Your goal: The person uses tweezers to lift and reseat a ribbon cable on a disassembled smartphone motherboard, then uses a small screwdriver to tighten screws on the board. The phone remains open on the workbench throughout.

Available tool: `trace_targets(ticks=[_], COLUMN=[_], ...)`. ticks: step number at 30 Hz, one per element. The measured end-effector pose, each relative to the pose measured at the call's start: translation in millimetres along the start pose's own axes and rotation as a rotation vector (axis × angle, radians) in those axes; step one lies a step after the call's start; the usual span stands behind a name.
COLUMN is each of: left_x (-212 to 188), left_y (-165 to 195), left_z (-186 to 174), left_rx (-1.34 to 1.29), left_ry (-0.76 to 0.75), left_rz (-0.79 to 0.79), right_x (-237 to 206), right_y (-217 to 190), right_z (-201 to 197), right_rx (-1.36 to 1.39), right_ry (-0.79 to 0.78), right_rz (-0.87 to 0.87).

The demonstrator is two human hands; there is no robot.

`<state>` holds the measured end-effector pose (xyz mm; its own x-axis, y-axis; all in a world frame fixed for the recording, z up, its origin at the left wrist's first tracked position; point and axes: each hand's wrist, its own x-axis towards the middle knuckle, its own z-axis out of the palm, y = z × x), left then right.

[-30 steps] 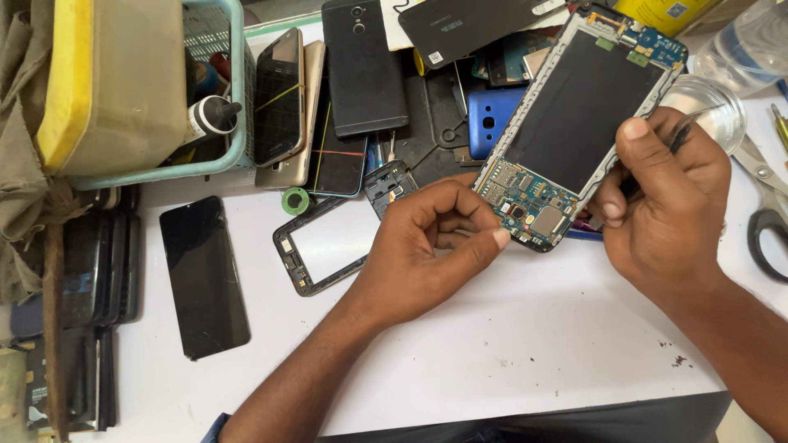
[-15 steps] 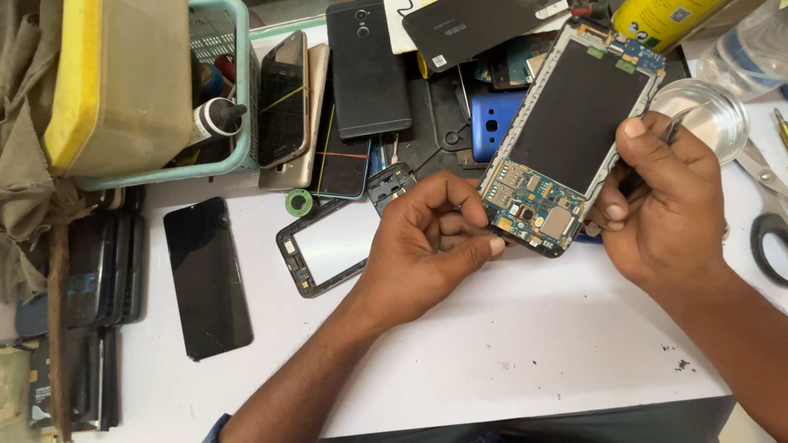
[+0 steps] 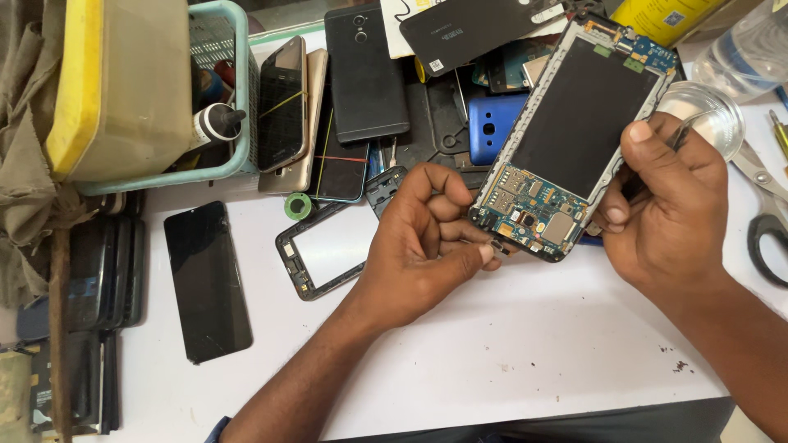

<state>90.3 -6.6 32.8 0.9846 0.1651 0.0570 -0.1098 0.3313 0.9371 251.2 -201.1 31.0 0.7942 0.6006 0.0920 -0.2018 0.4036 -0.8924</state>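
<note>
Phone (image 3: 574, 139), opened, back cover off, circuit board bare along its lower end: tilted, propped between my two hands above the white bench (image 3: 509, 353).

Left hand (image 3: 427, 246): fingers curled, thumb and forefinger pinched together at the phone's lower corner; a small dark part seems caught at the fingertips, too tiny to tell what.

Right hand (image 3: 669, 205): closed around a thin metal tool (image 3: 685, 135), its tip hidden behind my thumb, fingers resting against the phone's right edge.

Left of my left hand: empty phone frame (image 3: 320, 250), flat on the bench, touching my knuckles; green ring (image 3: 298, 206) just beyond it; black screen panel (image 3: 207, 279) farther left, well apart.

Beyond my left hand: several phones (image 3: 328, 107) lying side by side, and a blue phone back (image 3: 492, 123) partly under the opened phone.

Far left: teal basket (image 3: 238, 98) holding a yellow-edged box (image 3: 107, 90).

Beyond my right hand: clear glass dish (image 3: 714, 111). Right of it: scissors (image 3: 767, 221).
</note>
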Motion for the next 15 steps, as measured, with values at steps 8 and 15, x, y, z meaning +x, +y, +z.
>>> trace_targets(ticks=[8, 15], left_x=[1.0, 3.4], left_y=[2.9, 5.7], left_z=[0.2, 3.8], left_rx=[-0.041, 0.019], left_ry=[0.005, 0.019], left_rz=[-0.014, -0.075], right_x=[-2.8, -5.8], right_y=[-1.1, 1.6], right_z=[2.6, 11.4], right_rx=[-0.056, -0.074], right_ry=[-0.017, -0.014], right_rz=[-0.047, -0.049])
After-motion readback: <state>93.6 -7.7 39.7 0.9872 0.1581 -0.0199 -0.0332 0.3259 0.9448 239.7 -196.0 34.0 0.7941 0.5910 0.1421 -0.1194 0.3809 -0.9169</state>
